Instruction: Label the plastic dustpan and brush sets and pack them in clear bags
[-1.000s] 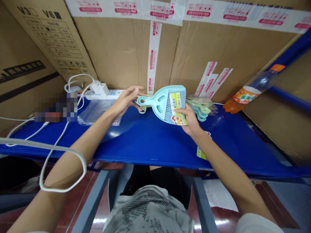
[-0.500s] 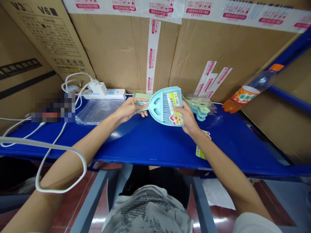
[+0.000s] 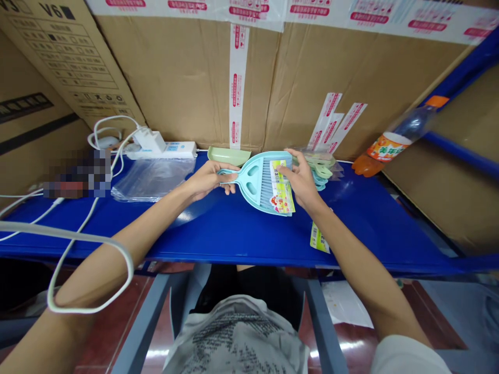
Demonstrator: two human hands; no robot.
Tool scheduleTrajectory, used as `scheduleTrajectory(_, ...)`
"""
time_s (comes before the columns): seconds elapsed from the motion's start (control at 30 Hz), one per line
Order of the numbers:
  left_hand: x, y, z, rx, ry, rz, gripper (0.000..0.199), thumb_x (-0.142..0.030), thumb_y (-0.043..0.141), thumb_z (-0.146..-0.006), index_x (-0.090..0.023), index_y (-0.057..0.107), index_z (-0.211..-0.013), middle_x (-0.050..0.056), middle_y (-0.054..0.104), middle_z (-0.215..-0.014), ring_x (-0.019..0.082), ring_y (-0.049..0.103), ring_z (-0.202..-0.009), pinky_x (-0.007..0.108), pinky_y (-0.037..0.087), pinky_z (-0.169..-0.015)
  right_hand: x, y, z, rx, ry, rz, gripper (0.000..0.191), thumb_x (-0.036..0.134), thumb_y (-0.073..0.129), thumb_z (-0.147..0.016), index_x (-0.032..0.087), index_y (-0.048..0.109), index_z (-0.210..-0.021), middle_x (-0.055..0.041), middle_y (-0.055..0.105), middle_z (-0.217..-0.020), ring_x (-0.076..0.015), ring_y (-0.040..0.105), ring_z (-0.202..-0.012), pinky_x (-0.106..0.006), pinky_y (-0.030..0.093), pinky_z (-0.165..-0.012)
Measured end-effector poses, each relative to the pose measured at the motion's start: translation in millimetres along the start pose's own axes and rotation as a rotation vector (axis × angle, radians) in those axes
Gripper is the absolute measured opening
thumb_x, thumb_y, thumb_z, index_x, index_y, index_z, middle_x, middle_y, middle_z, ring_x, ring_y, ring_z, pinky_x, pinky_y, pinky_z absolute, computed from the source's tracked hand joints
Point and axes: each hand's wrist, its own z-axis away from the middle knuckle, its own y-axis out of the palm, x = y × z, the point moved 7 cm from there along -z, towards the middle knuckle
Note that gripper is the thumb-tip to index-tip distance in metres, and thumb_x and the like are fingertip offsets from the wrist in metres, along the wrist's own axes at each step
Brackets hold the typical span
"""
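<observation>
A light-blue mini dustpan with a small brush [image 3: 250, 182] nested in it is held level above the blue table. My left hand [image 3: 210, 180] is closed round the handles at its left end. On the right side my right hand [image 3: 303, 182] grips the pan's far edge, its fingers on a printed label card [image 3: 281, 188] that lies over the grey-blue bristles. A green dustpan [image 3: 229, 155] rests behind it against the cardboard. More green and blue brushes [image 3: 322, 170] lie partly hidden behind my right hand. Another label card [image 3: 318, 239] lies by my right forearm.
Clear plastic bags [image 3: 154, 179] lie on the left of the blue table [image 3: 241, 239], before a white power strip [image 3: 171, 150]. An orange drink bottle [image 3: 390, 145] leans at the right. A white cable [image 3: 128, 259] loops over my left forearm. Cardboard walls [image 3: 187, 83] stand behind.
My right hand has shifted up along the pan's edge, and the pan has tilted slightly, its right end lower. The green dustpan behind shows more. The view has moved a little.
</observation>
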Motion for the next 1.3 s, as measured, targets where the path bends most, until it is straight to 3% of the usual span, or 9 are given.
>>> scheduleTrajectory(0.17, 2.7, 2.0, -0.5, -0.005, -0.002, -0.004, 0.057, -0.042, 0.107, -0.064, -0.006, 0.082, -0.099, 0.009, 0.075, -0.066, 0.018, 0.071, -0.058, 0.025, 0.055, -0.051, -6.4, -0.5, 4.9, -0.064, -0.023, 0.064, 0.061, 0.04, 0.076, -0.087, 0.036, 0.052, -0.144, -0.0029, 0.078, -0.108, -0.0298, 0.078, -0.096, -0.053, 0.066, -0.087)
scheduleTrajectory(0.3, 2.5, 2.6, -0.3, -0.017, -0.004, -0.005, 0.059, -0.044, 0.108, -0.062, -0.006, 0.082, -0.099, 0.009, 0.075, -0.065, 0.018, 0.07, -0.057, 0.025, 0.055, -0.051, 0.3, 3.2, 9.8, -0.094, -0.126, 0.112, 0.061, 0.039, 0.071, -0.094, 0.036, 0.052, -0.152, -0.0072, 0.071, -0.144, -0.0316, 0.073, -0.12, -0.055, 0.063, -0.102)
scheduleTrajectory(0.43, -2.6, -3.1, -0.1, -0.029, 0.009, -0.003, 0.055, -0.039, 0.107, -0.064, -0.005, 0.082, -0.1, 0.01, 0.075, -0.066, 0.018, 0.07, -0.057, 0.024, 0.054, -0.051, 14.4, 9.4, 6.8, 0.068, -0.155, 0.102, 0.06, 0.052, 0.067, -0.1, 0.041, 0.054, -0.158, -0.0043, 0.067, -0.152, -0.0338, 0.068, -0.133, -0.056, 0.062, -0.107)
scheduleTrajectory(0.53, -7.7, -11.6, -0.6, -0.043, 0.024, 0.005, 0.051, -0.036, 0.104, -0.069, -0.005, 0.083, -0.104, 0.01, 0.075, -0.067, 0.017, 0.069, -0.057, 0.023, 0.053, -0.051, 28.3, 5.6, 4.2, 0.244, -0.112, 0.06, 0.079, 0.058, 0.075, -0.096, 0.044, 0.046, -0.168, -0.0036, 0.067, -0.155, -0.0349, 0.069, -0.134, -0.057, 0.063, -0.108)
scheduleTrajectory(0.63, -11.0, -19.0, -1.5, -0.066, 0.038, 0.011, 0.051, -0.033, 0.104, -0.069, -0.005, 0.083, -0.106, 0.01, 0.074, -0.066, 0.017, 0.069, -0.057, 0.022, 0.052, -0.05, 34.3, 3.2, 7.3, 0.479, -0.047, 0.118, 0.099, 0.049, 0.095, -0.08, 0.042, 0.049, -0.168, -0.0038, 0.058, -0.166, -0.0362, 0.066, -0.138, -0.058, 0.06, -0.114)
scheduleTrajectory(0.73, -12.0, -21.9, -2.3, -0.086, 0.047, 0.013, 0.052, -0.033, 0.105, -0.066, -0.004, 0.082, -0.103, 0.01, 0.074, -0.065, 0.017, 0.069, -0.056, 0.023, 0.051, -0.049, 28.9, 1.2, 10.0, 0.585, 0.015, 0.183, 0.108, 0.041, 0.101, -0.072, 0.04, 0.051, -0.167, -0.0055, 0.059, -0.165, -0.0374, 0.068, -0.136, -0.06, 0.062, -0.112)
scheduleTrajectory(1.0, -10.7, -23.3, -3.4, -0.104, 0.051, 0.012, 0.049, -0.031, 0.103, -0.068, -0.004, 0.083, -0.104, 0.011, 0.073, -0.066, 0.017, 0.068, -0.057, 0.024, 0.051, -0.05, 17.4, 5.9, 4.4, 0.425, -0.008, 0.22, 0.113, 0.049, 0.103, -0.068, 0.037, 0.05, -0.168, -0.0074, 0.059, -0.165, -0.037, 0.075, -0.121, -0.06, 0.068, -0.102)
scheduleTrajectory(1.2, -10.3, -26.8, -3.9, -0.107, 0.05, 0.003, 0.051, -0.033, 0.104, -0.068, -0.005, 0.084, -0.106, 0.01, 0.073, -0.065, 0.016, 0.067, -0.057, 0.024, 0.052, -0.051, 19.8, 2.0, 2.3, 0.366, -0.039, 0.188, 0.084, 0.072, 0.078, -0.091, 0.033, 0.059, -0.163, -0.0073, 0.069, -0.153, -0.0356, 0.074, -0.122, -0.058, 0.067, -0.101)
scheduleTrajectory(1.3, -10.7, -27.4, -3.8, -0.103, 0.049, -0.001, 0.053, -0.036, 0.105, -0.066, -0.006, 0.084, -0.104, 0.009, 0.074, -0.066, 0.016, 0.068, -0.057, 0.023, 0.052, -0.051, 18.3, -4.6, -2.9, 0.27, -0.072, 0.175, 0.074, 0.074, 0.073, -0.093, 0.03, 0.069, -0.153, -0.0079, 0.074, -0.147, -0.0365, 0.073, -0.126, -0.059, 0.067, -0.101)
